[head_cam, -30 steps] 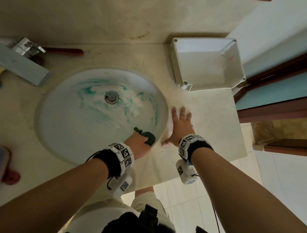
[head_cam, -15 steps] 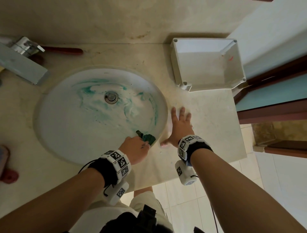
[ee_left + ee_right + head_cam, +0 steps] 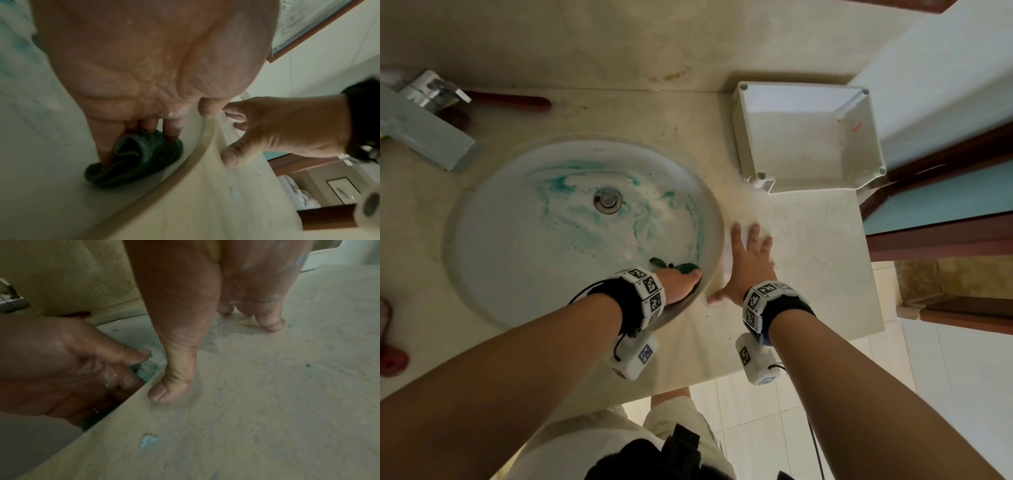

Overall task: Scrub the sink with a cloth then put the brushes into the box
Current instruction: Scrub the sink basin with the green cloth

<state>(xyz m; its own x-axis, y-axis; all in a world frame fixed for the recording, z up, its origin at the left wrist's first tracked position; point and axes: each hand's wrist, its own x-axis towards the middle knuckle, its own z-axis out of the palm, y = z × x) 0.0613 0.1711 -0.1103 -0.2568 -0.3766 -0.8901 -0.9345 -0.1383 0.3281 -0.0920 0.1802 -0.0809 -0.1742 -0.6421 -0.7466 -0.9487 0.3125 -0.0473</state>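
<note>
A green cloth [image 3: 686, 267] is pressed against the sink [image 3: 517, 267] wall by the left hand [image 3: 677, 283].

The cloth is bunched at the sink's near right edge, with the left fingers [image 3: 171, 129] curled onto it. The right hand [image 3: 748, 265] is laid flat on the desk [image 3: 808, 260] just right of the sink, fingers spread and straight, holding nothing. The white box [image 3: 808, 137] is set on the desk beyond the sink's right side. Teal streaks are seen around the drain [image 3: 607, 199].
</note>
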